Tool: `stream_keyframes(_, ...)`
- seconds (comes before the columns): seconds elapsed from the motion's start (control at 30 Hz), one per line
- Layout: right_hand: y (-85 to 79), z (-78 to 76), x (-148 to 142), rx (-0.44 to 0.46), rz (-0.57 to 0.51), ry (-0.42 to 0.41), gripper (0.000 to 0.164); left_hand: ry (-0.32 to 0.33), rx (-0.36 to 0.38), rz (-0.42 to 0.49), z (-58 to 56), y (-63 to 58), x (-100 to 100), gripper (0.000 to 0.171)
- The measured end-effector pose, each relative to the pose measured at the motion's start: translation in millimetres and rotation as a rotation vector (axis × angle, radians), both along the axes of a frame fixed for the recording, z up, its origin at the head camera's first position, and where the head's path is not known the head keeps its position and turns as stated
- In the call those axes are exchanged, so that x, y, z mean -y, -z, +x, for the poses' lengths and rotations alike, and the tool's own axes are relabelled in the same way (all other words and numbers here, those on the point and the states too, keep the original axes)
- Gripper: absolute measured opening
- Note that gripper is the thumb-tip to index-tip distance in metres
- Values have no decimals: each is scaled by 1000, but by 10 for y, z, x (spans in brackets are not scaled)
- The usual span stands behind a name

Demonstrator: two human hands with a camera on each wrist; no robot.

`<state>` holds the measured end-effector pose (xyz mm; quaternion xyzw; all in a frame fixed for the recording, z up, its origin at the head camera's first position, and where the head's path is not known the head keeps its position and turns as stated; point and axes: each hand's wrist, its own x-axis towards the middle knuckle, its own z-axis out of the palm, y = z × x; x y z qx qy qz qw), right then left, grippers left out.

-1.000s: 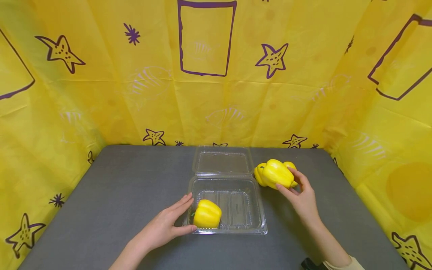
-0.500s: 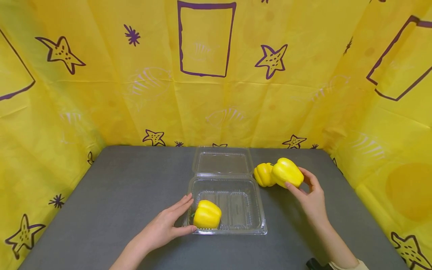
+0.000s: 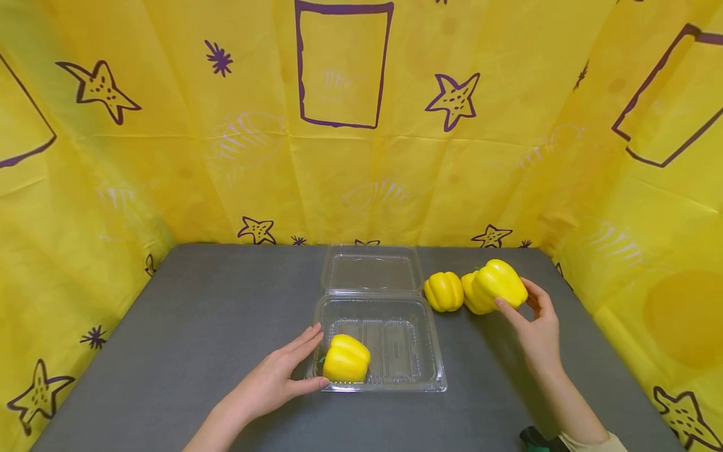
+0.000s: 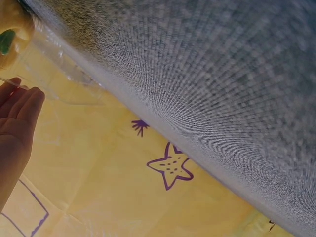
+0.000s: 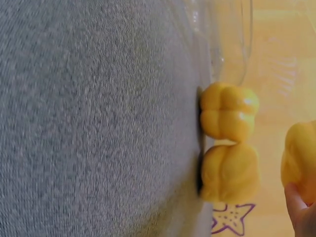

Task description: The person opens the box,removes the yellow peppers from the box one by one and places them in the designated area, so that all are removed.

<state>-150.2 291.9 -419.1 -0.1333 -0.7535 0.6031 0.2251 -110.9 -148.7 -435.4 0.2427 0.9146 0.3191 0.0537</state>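
Observation:
My right hand (image 3: 539, 323) grips a yellow bell pepper (image 3: 499, 284) between thumb and fingers, raised above the table in the right wrist view. Two more yellow bell peppers stand side by side on the table: the left one (image 3: 444, 292) by the container, the right one (image 3: 473, 294) partly hidden behind the held pepper. My left hand (image 3: 277, 376) lies at the left side of a clear plastic clamshell container (image 3: 438, 358), fingers extended along its rim and thumb at the front left corner. Inside that corner sits another yellow bell pepper (image 3: 347, 359), its green stem toward the left hand.
The container's hinged lid (image 3: 373, 270) lies folded back, flat behind the base. A dark grey cloth covers the table (image 3: 226, 295). Yellow printed curtains (image 3: 361, 163) enclose the back and both sides. A dark band (image 3: 536, 439) shows at the right wrist.
My right hand has moved to the right with its pepper, uncovering the left standing pepper and passing in front of the right one. My left hand and the container have stayed put.

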Motion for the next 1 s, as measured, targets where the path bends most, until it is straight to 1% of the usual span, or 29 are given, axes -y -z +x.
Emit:
stream_keyframes(0.17, 3, -31, -95, 34, -75, 44, 61, -2, 2, -3, -1, 3, 0, 86)
stream_keyframes(0.37, 26, -44, -192, 57, -112, 74, 62, -2, 6, -1, -3, 3, 0, 86)
stream_keyframes(0.63, 77, -61, -286, 66, -103, 104, 60, -1, -3, 0, -1, 12, 3, 87)
stream_keyframes(0.87, 124, -98, -358, 52, -149, 123, 60, -2, -5, 0, -2, 14, 5, 89)
stream_keyframes(1.0, 140, -112, -396, 68, -145, 141, 61, -2, -3, 1, -4, 12, 3, 88)
